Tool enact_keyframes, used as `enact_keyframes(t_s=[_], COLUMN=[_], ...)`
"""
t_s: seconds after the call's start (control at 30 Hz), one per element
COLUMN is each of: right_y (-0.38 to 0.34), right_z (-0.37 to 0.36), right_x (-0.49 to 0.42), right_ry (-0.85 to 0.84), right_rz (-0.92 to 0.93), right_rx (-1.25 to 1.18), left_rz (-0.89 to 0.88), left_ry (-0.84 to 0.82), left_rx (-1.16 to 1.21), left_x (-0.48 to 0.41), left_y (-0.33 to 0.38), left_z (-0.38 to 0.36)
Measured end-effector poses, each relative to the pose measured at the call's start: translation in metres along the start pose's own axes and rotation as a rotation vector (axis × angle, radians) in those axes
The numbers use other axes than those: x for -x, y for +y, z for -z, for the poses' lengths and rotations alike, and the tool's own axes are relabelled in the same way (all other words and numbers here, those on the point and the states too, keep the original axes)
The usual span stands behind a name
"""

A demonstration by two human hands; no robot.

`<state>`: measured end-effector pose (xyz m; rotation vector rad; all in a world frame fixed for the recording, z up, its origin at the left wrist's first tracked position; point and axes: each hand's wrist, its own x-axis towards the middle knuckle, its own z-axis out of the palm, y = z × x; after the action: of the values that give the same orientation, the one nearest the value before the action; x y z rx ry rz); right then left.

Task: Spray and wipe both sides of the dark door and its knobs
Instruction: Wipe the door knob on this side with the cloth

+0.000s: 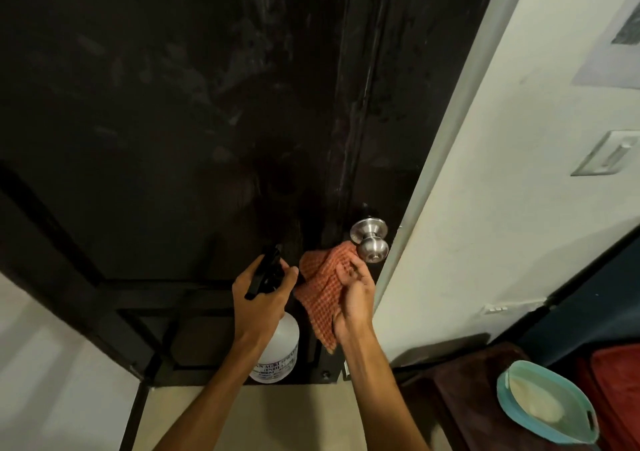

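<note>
Now your left hand (258,293) is wrapped around the neck of the white spray bottle (278,350), a finger over its black trigger head (265,270), nozzle toward the dark door (173,121); just right of it, your right hand (353,294) grips the orange checked cloth (320,291), which hangs down from your closed fingers; the cloth's upper corner sits just beside the silver knob (370,239), near the door's right edge; further right, a teal basin (547,405) lies on the floor.

Bottle (277,350), cloth (320,298) — below knob (370,242)
</note>
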<state>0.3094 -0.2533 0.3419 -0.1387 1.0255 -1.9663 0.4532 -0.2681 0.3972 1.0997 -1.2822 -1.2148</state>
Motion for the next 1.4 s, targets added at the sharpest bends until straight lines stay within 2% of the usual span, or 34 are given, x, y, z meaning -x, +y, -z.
enact_keyframes(t_s=[0.1, 0.23, 0.33, 0.4, 0.53, 0.6, 0.67, 0.73, 0.83, 0.87, 0.9, 1.03, 1.13, 1.23, 1.3, 1.4], right_y=[0.001, -0.024, -0.048, -0.050, -0.041, -0.034, -0.017, 0.009, 0.032, 0.034, 0.037, 0.035, 0.034, 0.032, 0.032, 0.044], right_z=[-0.008, -0.030, -0.048, -0.042, -0.012, -0.002, 0.008, 0.017, 0.014, 0.011, 0.004, -0.034, -0.047, -0.049, -0.060, -0.085], right_x=[0.017, 0.010, -0.017, -0.028, -0.032, -0.029, -0.020, 0.000, 0.000, -0.010, -0.016, -0.025, -0.030, -0.037, -0.040, -0.036], right_ry=[0.028, -0.005, 0.034, -0.024, -0.182, -0.202, -0.222, -0.133, 0.332, 0.427, 0.460, 0.328, 0.527, 0.733, 0.662, 0.516], right_rz=[0.609, 1.211, 1.330, 1.359, 1.484, 1.420, 1.292, 0.999, 0.438, 0.292, 0.221, 0.362, 0.351, 0.208, 0.211, 0.249], right_rx=[0.760, 1.384, 1.858, 2.071, 2.203, 2.150, 1.951, 1.476, 0.515, 0.290, 0.163, 0.108, 0.031, -0.277, -0.363, -0.285], left_rz=[0.000, -0.018, -0.006, -0.003, 0.000, -0.003, -0.023, -0.027, -0.030, -0.026, -0.024, -0.047, -0.066, -0.065, -0.092, -0.118], left_ry=[0.001, -0.008, 0.008, 0.000, -0.008, -0.003, 0.019, 0.036, 0.030, 0.025, 0.017, -0.028, -0.085, -0.132, -0.162, -0.201], left_rx=[0.024, 0.008, 0.016, 0.021, 0.021, 0.027, 0.020, 0.014, -0.009, -0.015, -0.023, -0.050, -0.070, -0.026, -0.018, -0.047], left_x=[-0.003, -0.002, -0.004, -0.003, 0.000, -0.002, -0.006, -0.008, -0.011, -0.011, -0.012, -0.015, -0.019, -0.028, -0.037, -0.054], left_y=[0.001, -0.001, -0.001, -0.001, 0.001, 0.004, 0.004, 0.002, -0.001, -0.002, -0.002, 0.004, 0.007, 0.013, 0.017, 0.018], left_z=[0.002, 0.005, 0.008, 0.010, 0.009, 0.012, 0.018, 0.023, 0.025, 0.023, 0.023, 0.017, 0.015, 0.027, 0.038, 0.052])
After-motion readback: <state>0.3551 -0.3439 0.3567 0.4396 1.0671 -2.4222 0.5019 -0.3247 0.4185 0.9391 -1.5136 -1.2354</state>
